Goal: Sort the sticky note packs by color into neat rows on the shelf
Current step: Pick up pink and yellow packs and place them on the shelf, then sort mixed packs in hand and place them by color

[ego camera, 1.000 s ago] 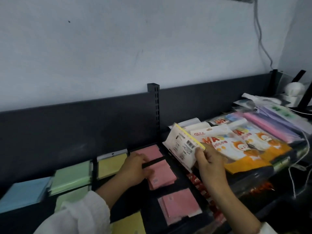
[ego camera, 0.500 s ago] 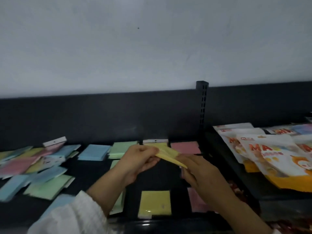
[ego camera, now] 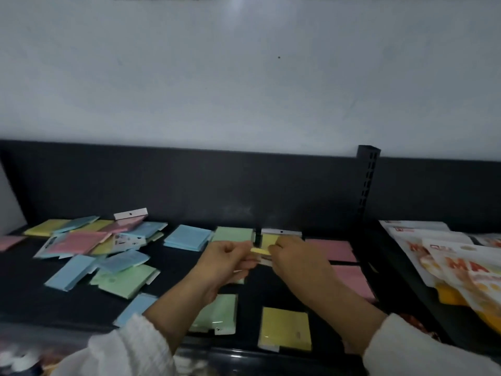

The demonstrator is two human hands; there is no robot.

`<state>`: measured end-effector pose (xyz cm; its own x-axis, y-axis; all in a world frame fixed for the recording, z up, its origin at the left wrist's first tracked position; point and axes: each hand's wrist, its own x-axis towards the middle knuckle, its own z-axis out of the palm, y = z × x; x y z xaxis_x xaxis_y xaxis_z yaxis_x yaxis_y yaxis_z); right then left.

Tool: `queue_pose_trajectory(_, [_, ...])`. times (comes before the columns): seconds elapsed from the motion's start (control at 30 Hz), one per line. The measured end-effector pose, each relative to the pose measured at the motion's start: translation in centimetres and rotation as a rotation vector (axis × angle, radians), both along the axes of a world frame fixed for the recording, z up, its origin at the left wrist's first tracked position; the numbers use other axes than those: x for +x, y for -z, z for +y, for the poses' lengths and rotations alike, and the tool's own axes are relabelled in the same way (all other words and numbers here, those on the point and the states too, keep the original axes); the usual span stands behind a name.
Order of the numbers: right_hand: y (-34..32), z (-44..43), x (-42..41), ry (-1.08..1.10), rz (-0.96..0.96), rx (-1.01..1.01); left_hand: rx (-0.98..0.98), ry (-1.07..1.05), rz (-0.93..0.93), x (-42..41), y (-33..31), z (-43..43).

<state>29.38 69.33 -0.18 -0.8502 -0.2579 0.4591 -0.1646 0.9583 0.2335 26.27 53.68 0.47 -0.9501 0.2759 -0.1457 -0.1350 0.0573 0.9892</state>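
Both hands hold one yellow sticky note pack (ego camera: 259, 250) edge-on above the black shelf (ego camera: 173, 289). My left hand (ego camera: 225, 260) pinches its left end and my right hand (ego camera: 294, 260) its right end. Behind them, at the back of the shelf, lie a blue stack (ego camera: 187, 237), a green stack (ego camera: 233, 234), a yellow stack (ego camera: 268, 239) and a pink stack (ego camera: 332, 249). Nearer the front lie a green pack (ego camera: 219, 313), a yellow pack (ego camera: 286, 328) and a pink pack (ego camera: 351, 280). A mixed heap of packs (ego camera: 89, 245) covers the left of the shelf.
A black slotted upright post (ego camera: 366, 183) divides this shelf from the one on the right, where white and orange printed bags (ego camera: 461, 270) lie. A dark back panel (ego camera: 189, 185) closes the shelf behind, with a pale wall above. White sleeves cover both forearms.
The view has swung left from the printed bags to the sticky note shelf. The yellow pack taken by my right hand is now held by both hands over the yellow row.
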Motion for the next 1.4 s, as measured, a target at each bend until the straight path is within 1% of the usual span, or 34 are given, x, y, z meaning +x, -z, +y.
queue_pose_trajectory(0.03, [-0.3,0.1,-1.0,0.013,-0.030,0.018,-0.135,0.019,0.085,-0.6,0.1,-1.0])
queue_pose_trajectory(0.13, [-1.5,1.3,-3.8,0.127,-0.103,0.065,-0.679,0.020,0.498,-2.4,0.8,-4.6])
queue_pose_trajectory(0.17, [-1.8,1.6,-4.7,0.164,-0.119,0.075,-0.799,0.011,0.570,-2.9,1.1,-5.8])
queue_pose_trajectory(0.23, [-2.3,2.2,-6.5,0.215,-0.129,0.083,-0.922,-0.005,0.619,-3.5,1.5,-8.0])
queue_pose_trajectory(0.3, [-2.1,2.7,-8.1,0.227,-0.113,0.081,-0.981,-0.002,0.629,-3.8,1.9,-9.7])
queue_pose_trajectory(0.4, [-0.5,2.2,-9.4,0.294,-0.192,0.086,-1.020,-0.016,0.632,-4.3,2.7,-12.1])
queue_pose_trajectory(0.47, [1.2,1.9,-9.8,0.344,-0.344,0.095,-1.037,-0.019,0.631,-4.7,3.1,-13.1])
queue_pose_trajectory(0.53, [2.5,1.8,-10.0,0.358,-0.443,0.017,-1.052,-0.020,0.627,-5.0,3.4,-13.8])
queue_pose_trajectory(0.6, [2.9,2.0,-10.2,0.342,-0.444,-0.080,-1.047,-0.032,0.626,-5.2,3.6,-14.0])
queue_pose_trajectory(0.67, [2.9,2.2,-10.3,0.333,-0.453,-0.111,-1.041,-0.049,0.617,-5.2,3.6,-13.9])
queue_pose_trajectory(0.77, [3.2,2.7,-10.1,0.282,-0.480,-0.068,-1.024,-0.066,0.609,-5.0,3.6,-13.4])
queue_pose_trajectory(0.83, [3.6,3.0,-10.0,0.250,-0.466,-0.038,-1.028,-0.068,0.612,-4.7,3.4,-13.1])
queue_pose_trajectory(0.93, [4.1,4.0,-10.3,0.241,-0.449,-0.036,-1.037,-0.096,0.601,-4.1,3.0,-13.0])
queue_pose_trajectory(1.07, [2.9,4.2,-10.4,0.246,-0.496,-0.059,-1.052,-0.115,0.563,-3.4,3.0,-14.1])
queue_pose_trajectory(1.13, [1.9,3.3,-10.0,0.247,-0.513,-0.055,-1.086,-0.124,0.554,-3.5,3.3,-15.5])
queue_pose_trajectory(1.2, [0.8,1.6,-9.9,0.238,-0.473,-0.057,-1.101,-0.135,0.542,-4.0,3.7,-17.7])
queue_pose_trajectory(1.3, [-1.0,-1.9,-9.9,0.177,-0.459,-0.082,-1.060,-0.161,0.524,-5.6,4.4,-21.1])
queue_pose_trajectory(1.4, [-1.8,-6.7,-10.9,0.156,-0.471,-0.029,-1.015,-0.170,0.513,-7.5,5.0,-24.7])
